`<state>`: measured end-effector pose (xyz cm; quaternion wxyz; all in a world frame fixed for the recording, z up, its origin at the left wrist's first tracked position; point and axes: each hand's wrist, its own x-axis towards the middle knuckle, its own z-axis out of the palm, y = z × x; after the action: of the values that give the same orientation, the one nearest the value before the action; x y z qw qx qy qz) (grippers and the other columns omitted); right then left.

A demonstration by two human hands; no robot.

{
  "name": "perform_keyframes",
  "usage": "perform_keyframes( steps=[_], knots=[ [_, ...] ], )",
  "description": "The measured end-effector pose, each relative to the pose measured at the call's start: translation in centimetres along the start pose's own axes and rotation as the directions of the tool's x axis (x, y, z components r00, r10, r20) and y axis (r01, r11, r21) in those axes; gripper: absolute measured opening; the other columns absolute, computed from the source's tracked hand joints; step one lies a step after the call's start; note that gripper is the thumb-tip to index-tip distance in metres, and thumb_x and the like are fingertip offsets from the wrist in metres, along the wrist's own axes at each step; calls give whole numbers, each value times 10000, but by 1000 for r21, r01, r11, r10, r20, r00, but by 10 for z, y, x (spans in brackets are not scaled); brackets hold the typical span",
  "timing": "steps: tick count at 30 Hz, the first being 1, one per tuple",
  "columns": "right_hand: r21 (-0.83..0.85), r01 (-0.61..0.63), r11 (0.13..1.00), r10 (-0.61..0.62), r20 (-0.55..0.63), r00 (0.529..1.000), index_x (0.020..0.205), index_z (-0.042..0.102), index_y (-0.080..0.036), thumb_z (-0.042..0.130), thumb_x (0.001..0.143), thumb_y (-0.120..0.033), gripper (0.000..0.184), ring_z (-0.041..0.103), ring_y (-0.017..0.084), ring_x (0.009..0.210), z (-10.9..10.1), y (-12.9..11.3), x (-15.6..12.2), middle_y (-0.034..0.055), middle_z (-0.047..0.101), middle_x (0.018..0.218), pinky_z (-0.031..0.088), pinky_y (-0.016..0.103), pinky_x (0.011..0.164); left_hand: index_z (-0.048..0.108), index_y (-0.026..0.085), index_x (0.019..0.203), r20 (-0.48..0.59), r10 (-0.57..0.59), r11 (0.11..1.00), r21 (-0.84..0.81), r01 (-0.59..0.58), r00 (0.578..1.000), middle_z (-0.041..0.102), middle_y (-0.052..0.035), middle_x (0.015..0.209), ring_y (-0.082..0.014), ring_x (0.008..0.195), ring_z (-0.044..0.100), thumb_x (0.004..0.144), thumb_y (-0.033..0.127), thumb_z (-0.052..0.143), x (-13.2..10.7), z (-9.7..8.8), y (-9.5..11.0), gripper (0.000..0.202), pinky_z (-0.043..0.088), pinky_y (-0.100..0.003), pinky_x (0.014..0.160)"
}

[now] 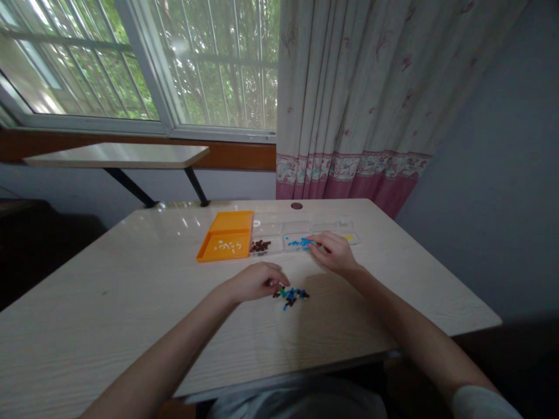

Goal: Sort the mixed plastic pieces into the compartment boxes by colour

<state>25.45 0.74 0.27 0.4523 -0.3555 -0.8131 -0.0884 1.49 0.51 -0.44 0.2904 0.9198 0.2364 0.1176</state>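
Small mixed pieces, blue, dark brown and green, lie in a loose pile (292,295) on the table. My left hand (261,280) rests at the pile's left edge with curled fingers, its fingertips at the pieces; what they hold, if anything, is too small to make out. Over the clear compartment of blue pieces (297,242) is my right hand (334,251), thumb and fingers drawn together in a pinch. Anything between those fingertips is too small to name. Brown pieces (261,247) fill part of the compartment to the left. Some yellow pieces (348,237) show beyond my right hand.
An orange open case (231,222) with whitish pieces (229,246) in it stands left of the clear compartments (296,227). A raised shelf (117,155) on dark legs is at the back left of the table (144,302). Curtain (353,105) and window are behind.
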Motion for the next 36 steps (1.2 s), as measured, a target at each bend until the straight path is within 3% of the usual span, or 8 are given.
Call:
perform_keyframes(
  steps=[9,17,21,23,29,36],
  knots=[
    [-15,-1,1000,1,-17,1000,890,639,-184,531,794,-250,159,549,96,602,-2,-2,1,33,650,748,429,214,590,644,152,857,-78,-43,999,26,45,996,632,-48,801,-111,681,540,755,136,471,1,5,-3,202,405,-185,634],
    [-117,-217,969,224,51,973,897,643,-183,488,819,-298,208,560,121,673,12,15,-4,36,618,759,426,223,636,654,133,817,-251,-114,993,-60,102,961,625,-52,735,-118,673,526,812,315,496,4,5,-6,241,391,-206,629],
    [-180,-261,948,283,107,953,1053,604,-203,489,820,-328,289,558,129,684,22,20,-6,37,622,790,418,227,630,667,134,823,-341,-175,983,-114,144,924,621,-50,713,-118,645,514,805,318,510,7,6,-5,242,380,-207,584],
    [-161,-250,955,273,140,952,1054,604,-210,495,815,-322,286,549,123,667,26,14,-7,31,622,777,410,220,619,669,133,817,-399,-204,977,-139,160,894,616,-51,713,-118,641,510,802,322,514,8,7,-4,245,379,-210,578],
    [19,-215,977,201,274,941,811,665,-197,549,763,-261,141,502,89,582,35,-20,-9,5,599,672,382,194,588,667,143,777,-565,-226,972,-179,150,793,618,-45,715,-121,640,522,772,320,555,12,10,-3,210,397,-216,580],
    [113,-241,964,202,278,939,773,659,-181,564,748,-276,137,473,89,557,38,-30,-12,3,567,618,374,199,573,664,155,764,-591,-155,986,-139,90,791,618,-41,714,-119,653,535,785,288,552,12,13,-3,175,409,-212,586]
  ],
)
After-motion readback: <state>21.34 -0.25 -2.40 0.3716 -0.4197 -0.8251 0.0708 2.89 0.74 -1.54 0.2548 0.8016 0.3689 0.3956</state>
